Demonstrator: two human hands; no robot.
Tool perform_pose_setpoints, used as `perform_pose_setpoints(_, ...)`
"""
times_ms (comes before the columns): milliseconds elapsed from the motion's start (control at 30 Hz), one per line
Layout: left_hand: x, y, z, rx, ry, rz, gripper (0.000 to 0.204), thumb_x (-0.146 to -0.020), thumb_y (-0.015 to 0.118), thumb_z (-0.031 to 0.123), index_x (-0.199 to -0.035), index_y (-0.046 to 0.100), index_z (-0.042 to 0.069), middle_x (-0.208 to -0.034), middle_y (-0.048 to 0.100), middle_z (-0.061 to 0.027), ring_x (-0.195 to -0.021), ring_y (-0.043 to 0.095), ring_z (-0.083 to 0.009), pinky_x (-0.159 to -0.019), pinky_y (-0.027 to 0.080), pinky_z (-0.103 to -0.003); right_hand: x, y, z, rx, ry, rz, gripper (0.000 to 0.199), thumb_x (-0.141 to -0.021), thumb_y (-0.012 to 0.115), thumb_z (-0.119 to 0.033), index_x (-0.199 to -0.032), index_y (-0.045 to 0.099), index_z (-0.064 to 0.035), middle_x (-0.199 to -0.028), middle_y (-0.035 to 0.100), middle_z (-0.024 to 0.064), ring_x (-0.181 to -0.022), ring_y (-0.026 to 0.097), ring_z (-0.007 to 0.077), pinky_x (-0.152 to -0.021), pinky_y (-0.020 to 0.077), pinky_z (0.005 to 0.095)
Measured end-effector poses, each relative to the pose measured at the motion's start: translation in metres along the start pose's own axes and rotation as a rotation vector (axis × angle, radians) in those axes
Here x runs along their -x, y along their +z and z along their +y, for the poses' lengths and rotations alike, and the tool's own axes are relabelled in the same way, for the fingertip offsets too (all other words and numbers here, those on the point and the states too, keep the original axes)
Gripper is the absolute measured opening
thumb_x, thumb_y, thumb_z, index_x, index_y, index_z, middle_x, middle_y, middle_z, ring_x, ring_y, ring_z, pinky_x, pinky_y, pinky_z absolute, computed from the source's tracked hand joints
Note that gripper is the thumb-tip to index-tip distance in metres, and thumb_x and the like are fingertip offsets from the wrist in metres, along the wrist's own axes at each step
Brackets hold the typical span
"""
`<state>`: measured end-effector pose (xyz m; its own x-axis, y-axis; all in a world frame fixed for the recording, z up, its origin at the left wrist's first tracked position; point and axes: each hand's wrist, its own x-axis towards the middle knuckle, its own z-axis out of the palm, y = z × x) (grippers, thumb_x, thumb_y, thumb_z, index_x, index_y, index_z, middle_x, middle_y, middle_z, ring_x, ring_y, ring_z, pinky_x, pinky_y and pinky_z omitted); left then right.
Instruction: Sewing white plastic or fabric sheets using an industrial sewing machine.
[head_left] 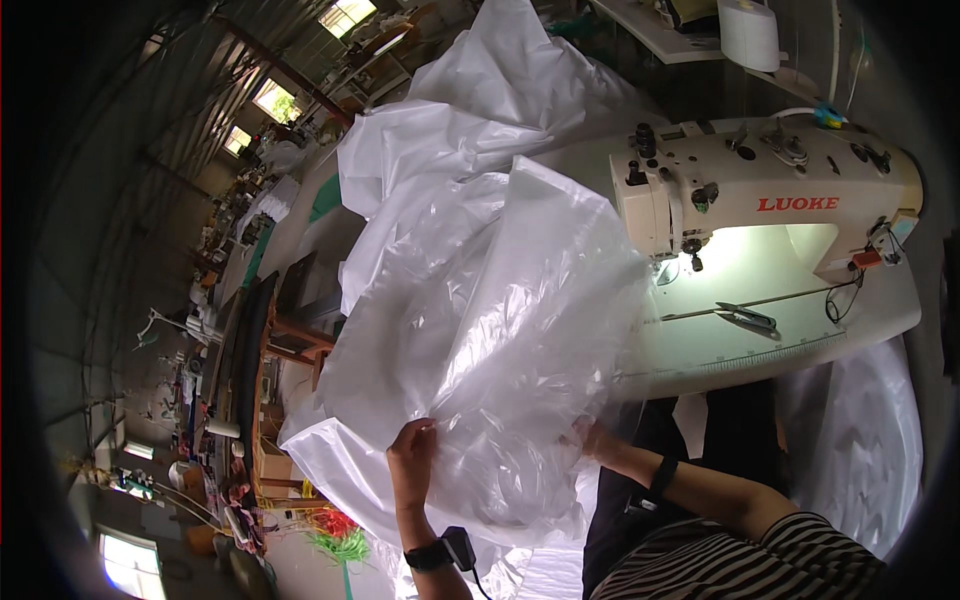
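A large sheet of thin, translucent white plastic film billows up in front of me and spreads left over the sewing table. My left hand pinches its lower edge, a black device strapped at the wrist. My right hand grips the film's right side and is partly hidden behind it; a black band sits on that wrist. A cream industrial sewing machine stands to the right, its lamp lighting the table under the needle.
Scissors lie on the lit table beside a ruler strip at its front edge. More white fabric hangs at the lower right. A white thread cone stands behind the machine. Cluttered workbenches and shelves fill the left side.
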<state>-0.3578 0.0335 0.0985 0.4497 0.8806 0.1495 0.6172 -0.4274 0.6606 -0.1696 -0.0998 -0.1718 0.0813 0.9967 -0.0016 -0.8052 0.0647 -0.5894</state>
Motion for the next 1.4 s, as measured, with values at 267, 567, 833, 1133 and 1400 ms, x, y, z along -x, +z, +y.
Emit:
perform_pose_setpoints(267, 0.019, -0.015, -0.003, -0.188, -0.171, -0.257, 0.018, -0.091, 0.069, 0.006, -0.109, 0.070, 0.007, -0.075, 0.069, -0.0106, -0.068, 0.064, -0.0149, -0.068, 0.052, -0.029, 0.034, 0.099, -0.089, 1.193, 0.583, -0.295, 0.041, -0.102, 0.060, -0.038, -0.136, 0.061, -0.0145, -0.120, 0.064, 0.0140, -0.103, 0.063, 0.0238, -0.091, 0.0509, 0.0366)
perform_pose_setpoints(567, 0.004, 0.017, 0.113, -0.330, 0.528, -0.131, 0.042, -0.079, 0.078, 0.009, -0.119, 0.067, 0.009, -0.135, 0.063, -0.0108, -0.111, 0.067, -0.0329, -0.089, 0.057, -0.040, 0.068, 0.055, -0.059, 0.921, -0.042, -0.040, 0.038, -0.102, 0.055, -0.015, -0.139, 0.055, -0.0056, -0.141, 0.055, 0.0160, -0.121, 0.060, 0.0275, -0.102, 0.0505, 0.0393)
perform_pose_setpoints(833, -0.065, 0.121, 0.101, -0.844, 0.635, -0.305, 0.069, -0.091, 0.063, 0.056, -0.149, 0.047, 0.021, -0.160, 0.038, -0.0068, -0.150, 0.030, -0.0294, -0.118, 0.017, -0.068, 0.173, 0.041, -0.111, -0.422, 0.144, -0.316, 0.043, -0.094, 0.067, -0.009, -0.136, 0.056, -0.0065, -0.128, 0.062, 0.0072, -0.118, 0.060, 0.0206, -0.105, 0.0503, 0.0392)
perform_pose_setpoints(1133, -0.022, 0.085, 0.068, -0.554, 0.611, -0.235, 0.065, -0.083, 0.080, 0.026, -0.141, 0.055, 0.013, -0.150, 0.050, -0.0102, -0.135, 0.050, -0.0337, -0.116, 0.030, -0.059, 0.272, 0.054, -0.213, 0.569, 0.499, 0.370, 0.040, -0.096, 0.072, -0.025, -0.124, 0.065, 0.0024, -0.118, 0.070, 0.0097, -0.108, 0.064, 0.0164, -0.095, 0.0502, 0.0310)
perform_pose_setpoints(1400, 0.011, 0.169, 0.085, -0.424, 1.105, -0.518, 0.021, -0.083, 0.072, 0.019, -0.103, 0.069, 0.016, -0.111, 0.069, 0.0009, -0.107, 0.063, -0.0187, -0.108, 0.039, -0.046, 0.267, 0.047, -0.197, 0.667, 0.327, 0.170, 0.046, -0.099, 0.066, -0.027, -0.130, 0.060, 0.0068, -0.119, 0.069, 0.0116, -0.109, 0.064, 0.0174, -0.099, 0.0494, 0.0322)
